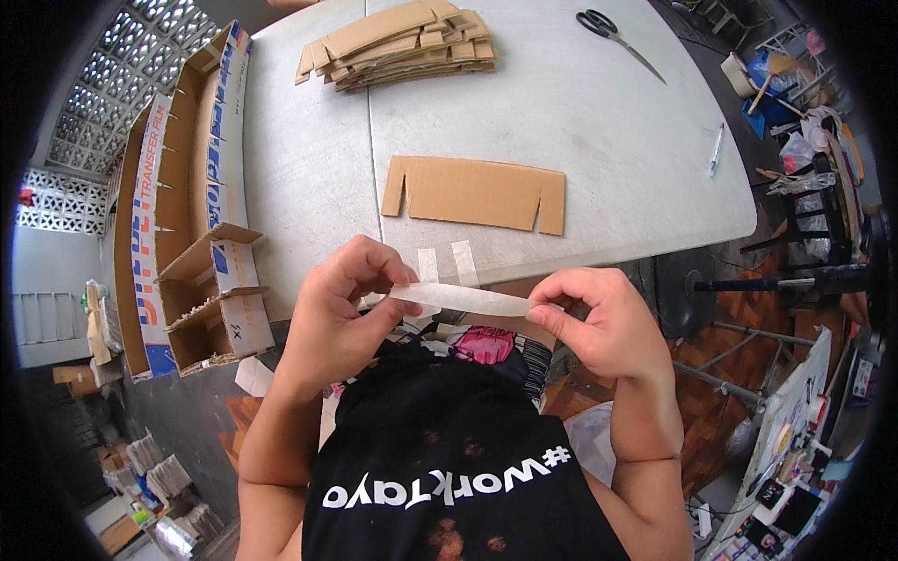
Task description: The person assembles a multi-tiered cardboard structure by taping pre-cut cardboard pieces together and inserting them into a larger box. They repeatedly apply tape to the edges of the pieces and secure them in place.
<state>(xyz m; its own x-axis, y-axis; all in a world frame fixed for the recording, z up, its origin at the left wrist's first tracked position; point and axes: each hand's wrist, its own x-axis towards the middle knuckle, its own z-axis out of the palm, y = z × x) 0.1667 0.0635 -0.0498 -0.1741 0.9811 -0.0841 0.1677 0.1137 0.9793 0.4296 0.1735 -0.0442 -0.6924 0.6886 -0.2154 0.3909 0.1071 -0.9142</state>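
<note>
Between my two hands a strip of whitish masking tape (468, 299) is stretched level, just in front of the table's near edge. My left hand (351, 304) pinches one end between thumb and finger. At the other end, the thumb and finger of my right hand (594, 318) are closed on the tape. Two short tape pieces (464, 263) hang at the table edge beyond the strip. Farther in lies a flat brown cardboard piece (477, 194) with a slot near each end.
Stacked slotted cardboard pieces (402, 45) lie at the table's far side. Black scissors (619, 44) and a slim pen-like item (716, 151) rest to the right. A long cardboard box with dividers (201, 252) stands along the left. The white table (655, 168) has a rounded right corner.
</note>
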